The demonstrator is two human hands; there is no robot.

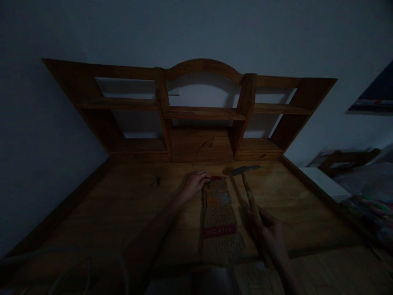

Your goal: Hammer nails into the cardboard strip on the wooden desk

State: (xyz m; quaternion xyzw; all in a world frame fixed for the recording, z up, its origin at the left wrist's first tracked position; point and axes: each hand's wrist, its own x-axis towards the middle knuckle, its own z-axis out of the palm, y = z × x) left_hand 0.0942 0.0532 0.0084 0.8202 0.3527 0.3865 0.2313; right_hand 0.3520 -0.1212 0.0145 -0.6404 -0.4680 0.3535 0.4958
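A hammer (251, 196) with a pale wooden handle and a dark metal head is gripped in my right hand (270, 231). Its head is raised beyond the far right corner of a strip of brown cardboard (219, 209). The strip lies lengthwise on the wooden desk (129, 213), dotted with many small dark holes or marks, with red bands across it and a ragged near right edge. At its far left corner, my left hand (196, 183) has its fingers closed together. Whatever they pinch is too dark and small to make out.
A wooden shelf unit (202, 112) with open compartments and small drawers stands along the back of the desk. A small dark object (158, 180) lies left of my hand. Beyond the right edge are a white surface (325, 182) and a chair back (346, 159).
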